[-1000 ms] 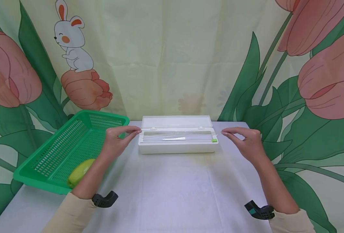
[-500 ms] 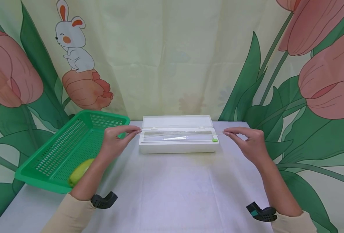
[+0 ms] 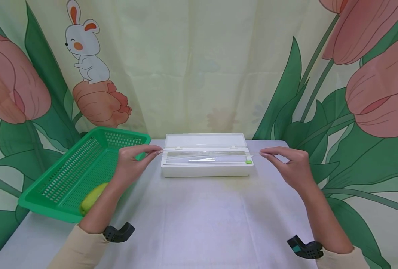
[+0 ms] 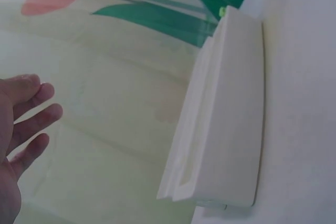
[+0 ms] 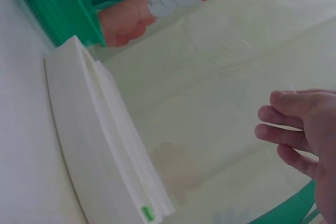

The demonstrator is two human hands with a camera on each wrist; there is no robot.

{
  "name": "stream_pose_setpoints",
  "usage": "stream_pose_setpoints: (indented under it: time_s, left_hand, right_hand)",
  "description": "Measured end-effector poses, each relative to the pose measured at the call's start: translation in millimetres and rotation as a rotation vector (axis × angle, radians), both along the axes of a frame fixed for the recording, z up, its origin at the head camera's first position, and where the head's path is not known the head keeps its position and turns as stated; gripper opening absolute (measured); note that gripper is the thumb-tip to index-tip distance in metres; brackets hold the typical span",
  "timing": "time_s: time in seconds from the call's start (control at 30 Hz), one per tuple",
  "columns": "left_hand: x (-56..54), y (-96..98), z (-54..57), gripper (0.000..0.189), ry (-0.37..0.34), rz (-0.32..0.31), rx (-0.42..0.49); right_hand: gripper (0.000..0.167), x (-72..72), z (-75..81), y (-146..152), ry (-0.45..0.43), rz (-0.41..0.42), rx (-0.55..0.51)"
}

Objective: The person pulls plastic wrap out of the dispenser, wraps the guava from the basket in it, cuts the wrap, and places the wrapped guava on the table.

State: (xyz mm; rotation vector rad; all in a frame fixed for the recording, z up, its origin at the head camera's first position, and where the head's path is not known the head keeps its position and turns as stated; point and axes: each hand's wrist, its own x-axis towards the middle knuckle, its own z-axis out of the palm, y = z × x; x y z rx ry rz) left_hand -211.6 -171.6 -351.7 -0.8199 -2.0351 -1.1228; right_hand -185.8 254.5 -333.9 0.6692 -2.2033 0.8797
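Observation:
A white cling film dispenser box (image 3: 204,172) stands at the back of the table, its lid (image 3: 205,140) raised. Along its front rim a green slider (image 3: 248,162) sits at the right end. Thin clear cling film (image 3: 205,153) stretches over the box opening, hard to make out. My left hand (image 3: 133,162) pinches its left corner between thumb and index finger, off the box's left end. At the opposite end my right hand (image 3: 291,166) pinches the right corner the same way. In both wrist views the other fingers are spread and loosely bent, and the film is barely visible.
To the left lies a green plastic basket (image 3: 59,216), with a yellow-green fruit (image 3: 92,198) partly hidden behind my left forearm. A white cloth (image 3: 202,224) covers the table. Directly behind the box hangs a printed curtain (image 3: 199,74) with tulips and a rabbit.
My right hand has shifted slightly to the right and my left hand very slightly to the left, both still pinching the film. The box and basket have stayed put.

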Motion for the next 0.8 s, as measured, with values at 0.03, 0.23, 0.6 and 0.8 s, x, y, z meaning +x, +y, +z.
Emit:
stream_pose_setpoints:
  time_s: [0.03, 0.23, 0.6, 0.8]
  left_hand:
    - [0.2, -0.1, 0.4, 0.023, 0.001, -0.002, 0.002]
    - [2.0, -0.8, 2.7, 0.024, 0.019, -0.009, -0.003]
    - [8.1, -1.1, 10.1, 0.025, 0.027, -0.031, 0.01]
    - [10.9, -1.6, 13.3, 0.027, 0.065, -0.04, 0.019]
  right_hand:
    - [0.027, 0.1, 0.1, 0.4, 0.004, 0.0, 0.005]
    - [0.029, 1.7, 1.6, 1.5, 0.036, 0.014, 0.018]
    - [0.032, 8.8, 8.2, 0.2, 0.074, 0.029, 0.008]
    - [0.033, 13.0, 12.7, -0.3, 0.074, 0.033, 0.005]
